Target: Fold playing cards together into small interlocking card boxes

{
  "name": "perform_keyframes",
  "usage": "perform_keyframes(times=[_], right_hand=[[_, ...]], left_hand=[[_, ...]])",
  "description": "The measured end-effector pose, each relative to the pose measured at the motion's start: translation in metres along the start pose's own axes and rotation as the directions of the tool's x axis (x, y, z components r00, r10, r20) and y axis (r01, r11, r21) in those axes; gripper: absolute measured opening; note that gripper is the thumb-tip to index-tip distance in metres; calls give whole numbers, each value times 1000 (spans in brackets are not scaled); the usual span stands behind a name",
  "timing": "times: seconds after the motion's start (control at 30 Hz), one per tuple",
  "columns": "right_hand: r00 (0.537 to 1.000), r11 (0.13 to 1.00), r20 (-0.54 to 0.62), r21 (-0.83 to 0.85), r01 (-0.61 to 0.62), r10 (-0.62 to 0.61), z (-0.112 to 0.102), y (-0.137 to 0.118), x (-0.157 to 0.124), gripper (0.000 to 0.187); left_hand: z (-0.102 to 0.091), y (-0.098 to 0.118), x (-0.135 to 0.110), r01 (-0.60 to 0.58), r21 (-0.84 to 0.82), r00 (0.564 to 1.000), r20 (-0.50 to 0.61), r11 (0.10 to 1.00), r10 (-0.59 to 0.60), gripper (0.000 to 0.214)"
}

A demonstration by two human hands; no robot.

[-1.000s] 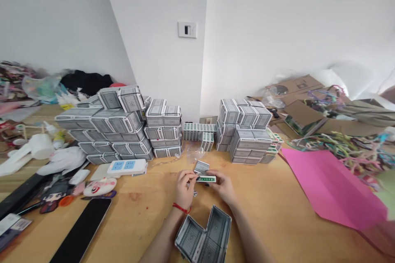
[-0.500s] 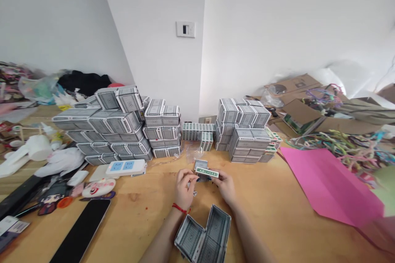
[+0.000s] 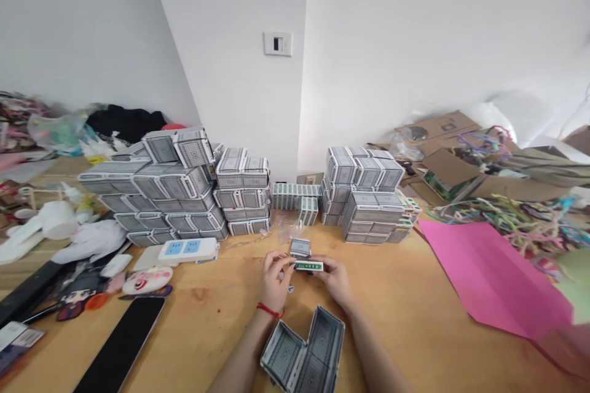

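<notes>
A small green-and-white card pack point(image 3: 308, 266) is held level over the middle of the table, its printed narrow side towards me. My left hand point(image 3: 276, 275) grips its left end between thumb and fingers, and a red cord circles that wrist. At the other end, my right hand point(image 3: 332, 275) is closed on it. Just behind the pack, a grey patterned playing card point(image 3: 300, 247) shows. Between my forearms stands an open-topped box made of grey patterned cards point(image 3: 318, 344). Below the left fingers lies a small white piece point(image 3: 290, 288).
Stacked grey card boxes point(image 3: 179, 181) rise at the back left, with another stack point(image 3: 369, 196) at the back right. A row of green-sided packs point(image 3: 296, 191) stands between. A phone point(image 3: 122, 344) and a power strip point(image 3: 188, 250) lie left, pink paper point(image 3: 493, 276) right.
The pack has turned from slanting down rightward to nearly level and shifted slightly left. My right fingers have moved onto its right end.
</notes>
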State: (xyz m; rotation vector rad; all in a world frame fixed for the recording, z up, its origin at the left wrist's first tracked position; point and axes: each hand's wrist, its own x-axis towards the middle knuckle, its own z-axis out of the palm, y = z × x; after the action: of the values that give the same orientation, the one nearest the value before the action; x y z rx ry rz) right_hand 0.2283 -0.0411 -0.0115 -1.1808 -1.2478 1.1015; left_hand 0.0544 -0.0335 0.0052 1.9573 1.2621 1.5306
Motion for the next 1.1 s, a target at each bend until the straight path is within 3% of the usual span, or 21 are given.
perform_keyframes(times=[0.57,1.1], right_hand=[[999,999,-30,27,-37,37,3,-3,-2,29],[986,994,-141,68,-80,89,4,-12,-1,28]], left_hand=[[-2,4,0,52,-20,998,25,998,-51,12],[-1,4,1,39,-22,998,43,999,-38,12]])
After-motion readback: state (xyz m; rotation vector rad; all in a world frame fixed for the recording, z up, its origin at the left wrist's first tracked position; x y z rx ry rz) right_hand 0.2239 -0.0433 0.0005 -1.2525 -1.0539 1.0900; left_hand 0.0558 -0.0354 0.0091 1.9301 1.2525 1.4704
